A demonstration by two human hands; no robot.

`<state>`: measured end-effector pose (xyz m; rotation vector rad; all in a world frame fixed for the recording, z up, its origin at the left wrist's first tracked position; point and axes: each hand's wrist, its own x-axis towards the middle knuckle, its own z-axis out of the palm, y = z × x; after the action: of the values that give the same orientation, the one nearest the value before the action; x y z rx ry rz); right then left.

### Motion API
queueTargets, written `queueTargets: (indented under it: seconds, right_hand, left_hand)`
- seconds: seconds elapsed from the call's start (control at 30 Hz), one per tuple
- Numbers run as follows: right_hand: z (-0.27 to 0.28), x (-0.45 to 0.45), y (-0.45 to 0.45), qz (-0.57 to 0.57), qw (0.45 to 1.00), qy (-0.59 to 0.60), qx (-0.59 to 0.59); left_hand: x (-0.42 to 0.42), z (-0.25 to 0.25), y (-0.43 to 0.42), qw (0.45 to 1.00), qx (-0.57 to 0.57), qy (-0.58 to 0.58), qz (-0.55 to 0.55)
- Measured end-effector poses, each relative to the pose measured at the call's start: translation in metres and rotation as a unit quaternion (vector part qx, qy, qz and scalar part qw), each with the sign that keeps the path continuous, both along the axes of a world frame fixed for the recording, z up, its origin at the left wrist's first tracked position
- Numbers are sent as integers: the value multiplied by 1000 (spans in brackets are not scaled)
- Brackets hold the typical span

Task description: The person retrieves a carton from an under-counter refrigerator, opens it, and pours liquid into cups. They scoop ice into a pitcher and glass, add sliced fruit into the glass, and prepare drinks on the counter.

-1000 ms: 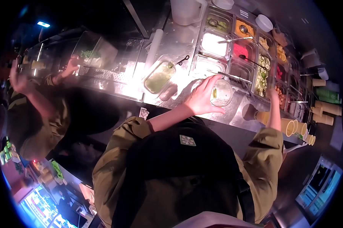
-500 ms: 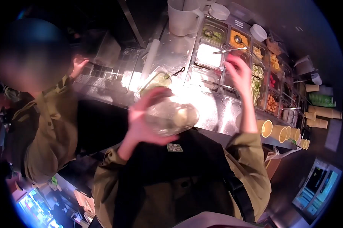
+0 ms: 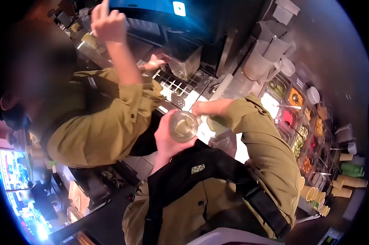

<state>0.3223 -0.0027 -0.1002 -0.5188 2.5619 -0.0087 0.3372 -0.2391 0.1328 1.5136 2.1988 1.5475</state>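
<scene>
My left hand (image 3: 167,141) is wrapped around a clear cup (image 3: 183,125), held in front of my chest. Looking down into its round mouth, I see something pale inside. My right arm reaches across to the left, and my right hand (image 3: 198,108) is just beyond the cup's rim. Its fingers are largely hidden, so whether they hold anything does not show. Under my right forearm is a clear container (image 3: 215,125) with pale green contents, partly covered by the sleeve.
At left a co-worker's sleeve (image 3: 98,126) comes close to my cup. One co-worker hand (image 3: 111,26) is raised; the other (image 3: 155,62) is by a translucent bin (image 3: 185,63) near a metal grate (image 3: 174,83). Pitchers (image 3: 260,59), topping pans (image 3: 301,136) and stacked cups (image 3: 311,194) line the right.
My view has turned left. My right hand has left the topping pans and come across beside the cup. The cup stays in my left hand. The co-worker's raised hand has come into view.
</scene>
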Motion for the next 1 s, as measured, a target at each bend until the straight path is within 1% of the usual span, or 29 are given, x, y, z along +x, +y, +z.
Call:
queueTargets:
  seconds: [0.07,0.1,0.13,0.2,0.23,0.27,0.3,0.33,0.37,0.4,0.43,0.47,0.5,0.53,0.57,0.6,0.67,0.7,0.73,0.77,0.8,0.83,0.87,0.9,0.93,0.97,1.0]
  right_hand:
    - [11,14,7,29,999,-36,1]
    - [17,19,10,44,997,-57,0]
    - [33,22,15,-8,999,-42,-32]
    - [97,31,22,-111,989,-11,-94]
    - [136,43,20,-191,966,49,-165]
    - [173,58,21,-267,929,111,-230]
    - [199,74,23,-331,892,168,-260]
    - [220,91,22,-390,846,225,-287]
    - [235,111,18,-413,782,352,-306]
    - [249,130,10,-426,703,471,-321]
    - [270,141,1,-356,597,578,-427]
    - [294,157,-5,-342,504,635,-475]
    - [325,168,-22,-302,406,680,-531]
    - [354,176,-42,-283,358,709,-538]
    - [369,186,-48,-190,373,647,-637]
    - [381,190,-60,-192,362,602,-685]
    - [383,175,-78,-175,377,561,-716]
    - [378,163,-87,-206,383,557,-708]
    - [368,148,-96,-235,388,552,-699]
    - [353,128,-102,-253,371,534,-716]
    - [329,110,-105,-266,323,486,-767]
    - [280,98,-95,-324,319,493,-742]
    - [249,81,-103,-431,318,521,-665]
    - [240,69,-105,-430,285,507,-691]
    - [241,68,-99,-435,313,504,-677]
    - [244,70,-95,-439,337,502,-665]
    - [253,77,-92,-446,356,499,-652]
  left_hand:
    - [-8,-7,0,1000,-3,-24,1]
    - [-15,-16,1,998,26,-50,-20]
    - [-22,-25,1,996,26,-75,-36]
    - [-31,-30,7,999,-24,-37,6]
    - [-36,-37,13,997,5,-71,-8]
    - [-41,-49,18,998,-1,-60,-7]
    - [-45,-55,23,998,-22,-66,-12]
    - [-48,-60,27,996,-43,-72,-17]
    - [-52,-64,31,996,-36,-75,-41]
    - [-53,-66,33,996,-28,-68,-51]
    - [-54,-68,36,996,-35,-60,-61]
    - [-55,-69,38,995,-45,-53,-69]
    - [-55,-70,40,994,-61,-41,-83]
    - [-54,-69,42,992,-81,-25,-98]
    - [-54,-68,45,987,-102,-33,-123]
    - [-51,-65,47,983,-109,-53,-137]
    - [-52,-65,51,988,-82,5,-129]
    - [-54,-54,50,982,-122,-18,-143]
    - [-54,-55,51,981,-121,-23,-148]
    - [-55,-54,53,976,-148,-6,-162]
    - [-54,-48,54,968,-177,10,-177]
    - [-52,-39,55,960,-201,37,-190]
    - [-49,-46,62,955,-207,93,-193]
    - [-50,-45,63,955,-204,98,-190]
    - [-50,-42,67,957,-198,102,-185]
    - [-50,-51,72,962,-164,113,-185]
    - [-52,-55,73,956,-164,130,-205]
